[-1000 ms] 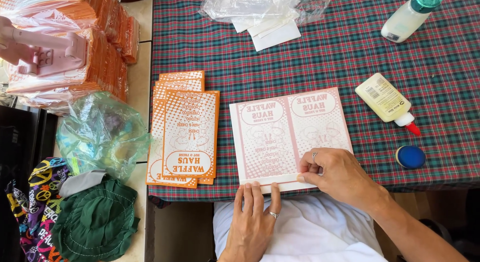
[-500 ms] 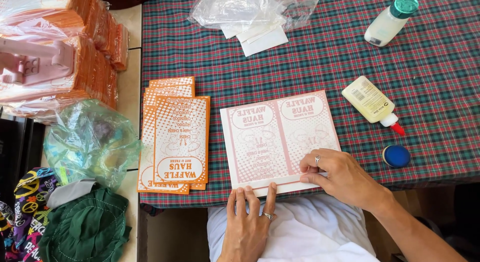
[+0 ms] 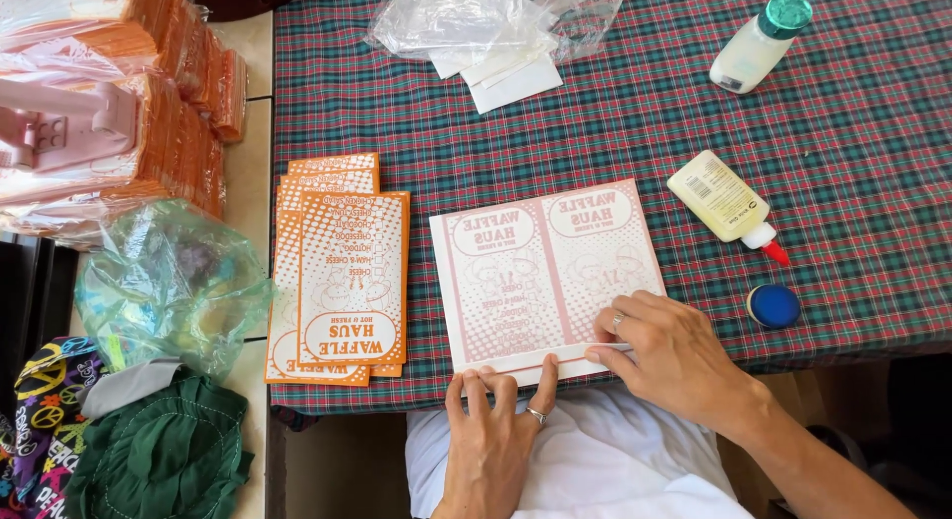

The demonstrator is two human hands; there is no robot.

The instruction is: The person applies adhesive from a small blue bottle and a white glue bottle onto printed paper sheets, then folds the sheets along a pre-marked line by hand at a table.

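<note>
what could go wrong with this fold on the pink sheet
The left hand and right hand press only the near flap of the pink sheet, so the far end could shift and skew the crease. The glue bottle lies uncapped on its side near the blue cap; it may drip onto the tablecloth.

A packaging worktable: plaid tablecloth [image 3: 615, 132], glue bottle [image 3: 722, 197], stacked orange paper bags [image 3: 342, 266].

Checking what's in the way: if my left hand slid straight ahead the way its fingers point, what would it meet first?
The left hand points up across the flat pink-printed paper sheet it already presses. Beyond that sheet's far edge lies bare plaid tablecloth, then probably the clear plastic bag of white papers.
</note>
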